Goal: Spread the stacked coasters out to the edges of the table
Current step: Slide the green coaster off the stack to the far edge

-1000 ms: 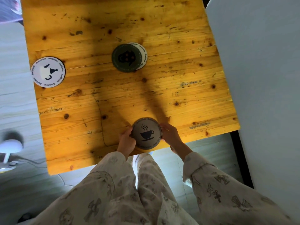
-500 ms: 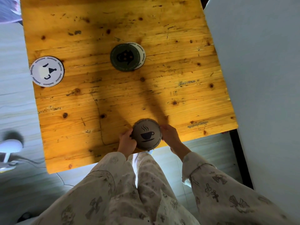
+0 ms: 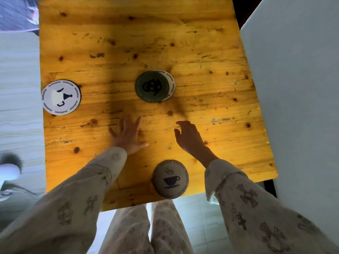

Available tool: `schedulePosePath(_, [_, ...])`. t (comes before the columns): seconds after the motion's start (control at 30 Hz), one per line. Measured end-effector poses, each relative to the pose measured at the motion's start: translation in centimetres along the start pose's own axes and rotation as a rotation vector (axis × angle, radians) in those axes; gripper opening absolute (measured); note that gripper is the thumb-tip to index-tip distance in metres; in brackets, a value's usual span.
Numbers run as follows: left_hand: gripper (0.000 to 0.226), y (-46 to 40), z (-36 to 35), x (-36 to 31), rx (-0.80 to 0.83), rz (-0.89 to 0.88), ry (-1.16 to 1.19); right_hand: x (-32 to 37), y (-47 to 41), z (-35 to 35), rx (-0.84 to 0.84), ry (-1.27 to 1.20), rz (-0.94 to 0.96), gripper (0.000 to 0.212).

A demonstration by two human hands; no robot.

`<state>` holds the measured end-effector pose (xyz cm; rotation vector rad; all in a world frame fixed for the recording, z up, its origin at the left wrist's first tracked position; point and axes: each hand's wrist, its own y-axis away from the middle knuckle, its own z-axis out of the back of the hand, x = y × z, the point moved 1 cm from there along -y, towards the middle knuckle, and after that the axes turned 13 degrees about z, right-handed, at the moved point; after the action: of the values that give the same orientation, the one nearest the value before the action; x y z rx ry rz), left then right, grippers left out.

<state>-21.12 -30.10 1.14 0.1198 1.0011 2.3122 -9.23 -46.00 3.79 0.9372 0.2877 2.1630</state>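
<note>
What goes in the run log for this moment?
hands: left hand, right hand empty, open | placed: cup coaster near edge, white coaster left edge | remaining: centre stack

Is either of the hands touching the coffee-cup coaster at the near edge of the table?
No: the left hand and right hand are both beyond the coffee-cup coaster, apart from it.

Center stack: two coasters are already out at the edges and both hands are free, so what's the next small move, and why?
Probably reach forward and take the dark green coaster off the white coaster under it. Those two overlap mid-table, while the cup coaster and the face coaster sit at edges. The left hand and right hand are empty, just short of the pair.
</note>
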Motion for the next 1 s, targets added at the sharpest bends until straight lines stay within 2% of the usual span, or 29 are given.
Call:
schedulePosePath(0.17, [0.122, -4.3, 2.4, -0.1, 0.013, 0.01, -0.093, 1.7, -5.8, 1.4, -0.009, 0.157, 0.119, 0.045])
schedulePosePath(0.3, [0.125, -4.9, 1.4, -0.1, 0.016, 0.008, -0.101, 2.9, -9.5, 0.8, -0.015, 0.27, 0.195, 0.056])
schedulePosePath(0.53, [0.127, -5.7, 0.7, 0.2, 0.003, 0.004, -0.088, 3.5, -15.0, -0.3, 0.112, 0.52, 0.394, 0.072])
schedulePosePath(0.67, [0.129, -5.7, 0.8, 0.2, 0.009, 0.01, -0.105, 3.1, -15.2, -0.2, 0.117, 0.626, 0.443, 0.061])
schedulePosePath(0.73, [0.13, -5.8, 0.8, 0.2, 0.012, 0.011, -0.106, 3.6, -14.5, -0.1, 0.049, 0.673, 0.48, 0.05])
schedulePosePath(0.77, [0.13, -5.8, 0.8, 0.2, 0.016, 0.011, -0.1, 3.9, -14.1, -0.1, -0.003, 0.66, 0.485, 0.043])
schedulePosePath(0.87, [0.13, -5.9, 0.9, 0.3, 0.027, 0.011, -0.093, 3.5, -13.1, -0.5, -0.085, 0.406, 0.488, 0.035])
schedulePosePath(1.0, [0.129, -5.6, 1.2, 0.3, 0.037, 0.001, -0.098, 0.8, -11.1, 0.2, -0.115, 0.387, 0.529, 0.034])
